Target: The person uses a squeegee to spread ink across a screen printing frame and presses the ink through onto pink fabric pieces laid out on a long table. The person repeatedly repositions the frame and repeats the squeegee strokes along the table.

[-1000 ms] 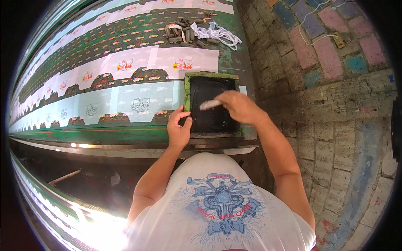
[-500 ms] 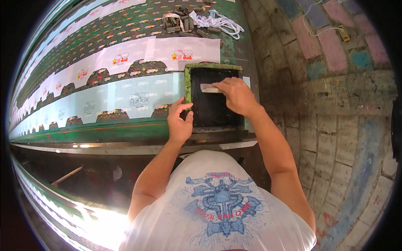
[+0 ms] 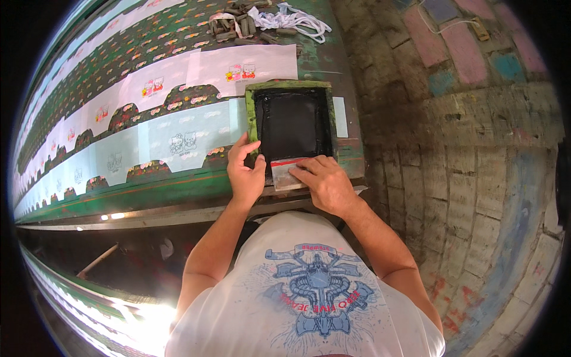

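Observation:
A printing screen point(image 3: 291, 122) in a green wooden frame lies on the table's near right end, its mesh coated with black ink. My right hand point(image 3: 328, 183) is closed on a flat squeegee point(image 3: 287, 174) with a red strip along its top edge, at the screen's near end. At the near left corner of the frame, my left hand point(image 3: 245, 172) grips the left rail with thumb and curled fingers. Left of the screen, a pale blue sheet point(image 3: 185, 140) bears a black outline print of two cartoon cats.
Behind it runs a row of white sheets point(image 3: 250, 56) with coloured cat prints. Grey cylindrical pieces point(image 3: 238, 25) and a bundle of white cloth strips point(image 3: 297, 21) lie at the far end of the green table point(image 3: 196, 184). A brick-paved floor point(image 3: 440, 184) is on the right.
My right hand has drawn the squeegee toward me, from the screen's upper part to its near end. My left hand stays on the frame. The whole view has shifted slightly.

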Tool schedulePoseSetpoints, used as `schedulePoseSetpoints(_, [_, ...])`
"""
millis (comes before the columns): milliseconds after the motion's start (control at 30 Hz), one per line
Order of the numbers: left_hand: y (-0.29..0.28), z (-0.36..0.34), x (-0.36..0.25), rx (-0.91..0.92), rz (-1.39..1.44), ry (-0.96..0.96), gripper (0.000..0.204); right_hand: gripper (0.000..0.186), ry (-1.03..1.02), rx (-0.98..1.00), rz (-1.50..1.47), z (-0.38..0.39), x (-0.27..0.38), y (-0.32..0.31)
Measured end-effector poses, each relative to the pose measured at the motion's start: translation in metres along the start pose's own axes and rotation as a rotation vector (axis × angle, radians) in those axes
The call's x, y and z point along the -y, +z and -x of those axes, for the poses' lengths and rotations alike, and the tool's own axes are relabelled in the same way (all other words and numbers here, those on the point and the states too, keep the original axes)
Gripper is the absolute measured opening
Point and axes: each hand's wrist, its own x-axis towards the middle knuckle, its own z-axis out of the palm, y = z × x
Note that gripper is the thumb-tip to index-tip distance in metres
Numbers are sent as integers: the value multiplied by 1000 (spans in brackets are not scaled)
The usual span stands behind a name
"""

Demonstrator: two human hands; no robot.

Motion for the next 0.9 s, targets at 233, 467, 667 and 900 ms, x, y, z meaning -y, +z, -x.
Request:
schedulePoseSetpoints(233, [0,1,0,14,-122,44,53,65,370,-325,-249,52,-37,12])
schedulePoseSetpoints(467, [25,0,-46,-25,233,-116,39,72,485,-248,-862,97,-82,6])
schedulePoseSetpoints(667, [129,11,-83,-78,388,-213,34,64,283,-462,-956,152,-179,-42])
schedulePoseSetpoints(900, [301,46,-122,-92,480,-216,43,54,605,-772,-1225,236,-300,-100])
